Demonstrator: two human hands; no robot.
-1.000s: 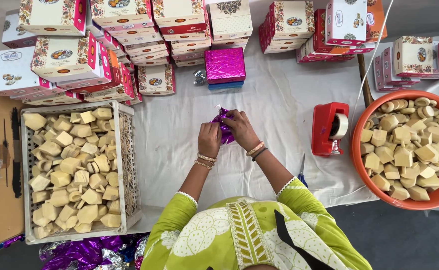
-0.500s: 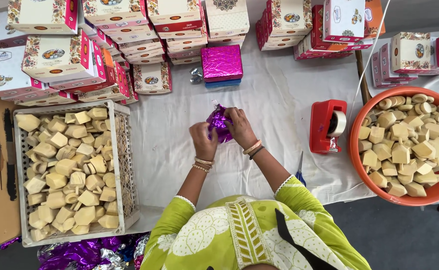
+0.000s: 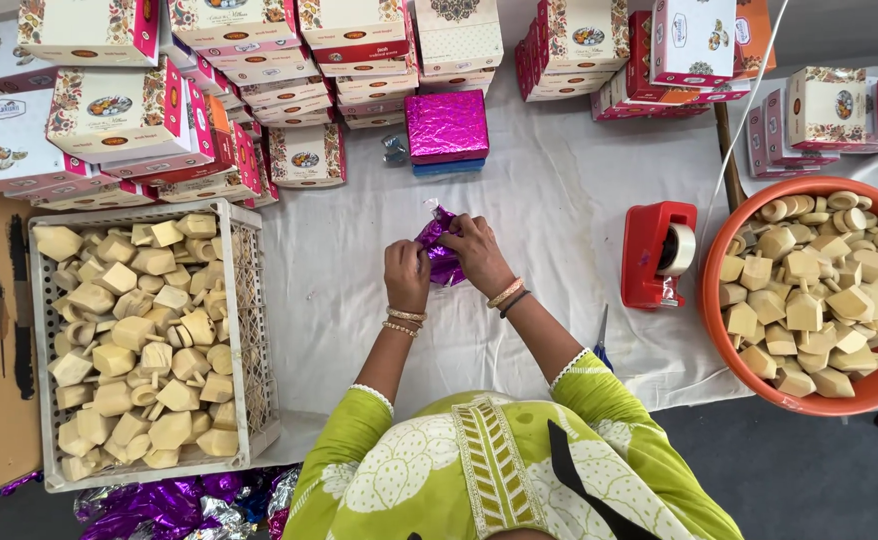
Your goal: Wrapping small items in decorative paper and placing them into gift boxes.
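Note:
My left hand (image 3: 406, 275) and my right hand (image 3: 477, 252) both grip a small object wrapped in shiny purple foil (image 3: 439, 243) over the white table cloth (image 3: 559, 220). The foil is bunched between my fingers, and what it covers is hidden. A white crate (image 3: 249, 300) full of pale wooden pieces (image 3: 139, 340) sits to the left of my hands. To the right, an orange tub (image 3: 749, 385) holds more of the same wooden pieces.
A red tape dispenser (image 3: 659, 255) stands right of my hands. A purple foil-wrapped box (image 3: 446, 125) rests on a blue one ahead. Stacks of printed cartons (image 3: 119, 110) line the far side. Blue-handled scissors (image 3: 601, 345) lie by my right forearm. Loose purple foil (image 3: 169, 500) lies below the crate.
My hands have kept working the foil around the object; the fingers shifted slightly and the bundle stayed in about the same spot on the cloth.

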